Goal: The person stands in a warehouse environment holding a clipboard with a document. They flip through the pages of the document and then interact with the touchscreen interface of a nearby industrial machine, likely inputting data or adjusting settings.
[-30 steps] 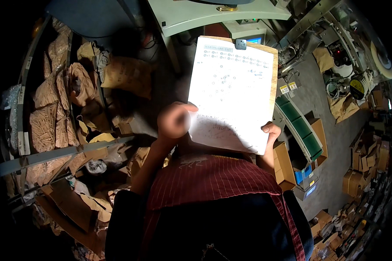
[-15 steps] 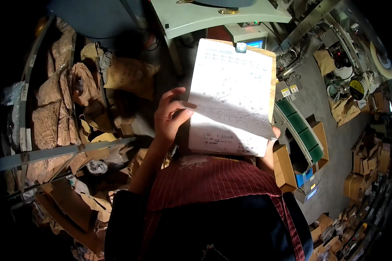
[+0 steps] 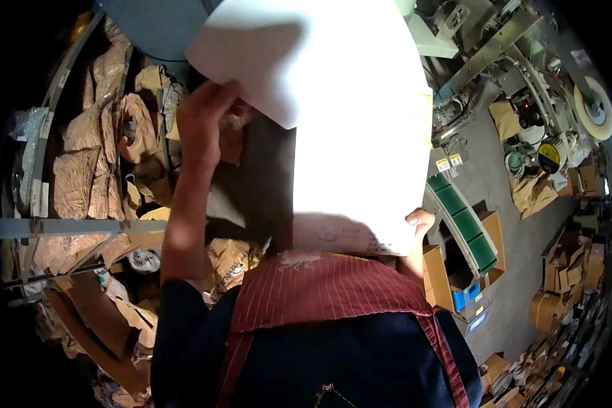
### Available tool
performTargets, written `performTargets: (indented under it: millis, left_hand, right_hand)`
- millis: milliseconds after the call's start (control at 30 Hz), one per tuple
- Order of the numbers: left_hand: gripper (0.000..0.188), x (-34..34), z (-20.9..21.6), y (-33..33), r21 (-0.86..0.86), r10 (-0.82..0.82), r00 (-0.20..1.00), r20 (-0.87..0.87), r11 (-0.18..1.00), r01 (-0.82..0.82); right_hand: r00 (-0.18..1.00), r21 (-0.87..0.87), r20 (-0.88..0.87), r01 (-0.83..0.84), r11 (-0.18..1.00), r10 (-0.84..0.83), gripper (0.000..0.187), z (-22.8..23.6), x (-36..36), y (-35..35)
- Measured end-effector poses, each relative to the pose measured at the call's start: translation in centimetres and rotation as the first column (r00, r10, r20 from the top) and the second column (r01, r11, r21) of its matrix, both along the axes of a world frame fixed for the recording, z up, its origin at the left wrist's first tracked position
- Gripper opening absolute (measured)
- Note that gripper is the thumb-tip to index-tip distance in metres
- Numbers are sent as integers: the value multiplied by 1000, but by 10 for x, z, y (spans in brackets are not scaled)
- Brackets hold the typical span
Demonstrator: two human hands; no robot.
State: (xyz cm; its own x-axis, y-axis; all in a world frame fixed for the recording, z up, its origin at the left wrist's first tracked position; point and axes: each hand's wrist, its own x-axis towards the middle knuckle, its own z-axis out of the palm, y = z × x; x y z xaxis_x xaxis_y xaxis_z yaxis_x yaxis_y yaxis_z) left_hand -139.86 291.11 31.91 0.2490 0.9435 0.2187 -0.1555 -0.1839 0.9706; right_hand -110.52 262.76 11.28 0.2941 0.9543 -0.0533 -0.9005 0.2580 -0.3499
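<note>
Lifted since a moment ago, the top white sheet [image 3: 299,61] now curls up and over, its blank back toward the camera, where before the written face of the paper stack [image 3: 360,170] showed in full. The left hand [image 3: 204,122] pinches that sheet's lower left corner, just left of the stack. The right hand [image 3: 420,221] grips the stack's lower right corner, only its fingertips showing past the edge.

Right of the stack, beyond a green conveyor belt [image 3: 466,228], an open cardboard box [image 3: 438,279] stands on the grey floor; what it holds is too dark to tell, though a blue object [image 3: 466,299] sits at its near side. Left of the stack, a grey rack [image 3: 41,228] is stuffed with crumpled brown paper bags [image 3: 75,183]. Further cartons [image 3: 564,285] lie well to the right of the stack.
</note>
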Motion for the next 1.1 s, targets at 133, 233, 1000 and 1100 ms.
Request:
performTargets:
  millis: [133,233,1000,1100]
  left_hand:
    - [17,-4,28,32,81,40,997,66,996,-45]
    - [15,0,48,51,154,91,995,49,983,-98]
    - [28,4,57,110,169,-8,991,-131,985,30]
    - [28,3,56,109,168,-56,995,-88,983,70]
  right_hand:
    - [1000,-41,-5,-9,999,8,94,40,-8,7]
    - [998,-11,44,-42,999,42,97,41,1,10]
    - [988,24,93,-124,992,122,109,49,-4,32]
    - [983,77,105,-160,984,151,109,53,-9,35]
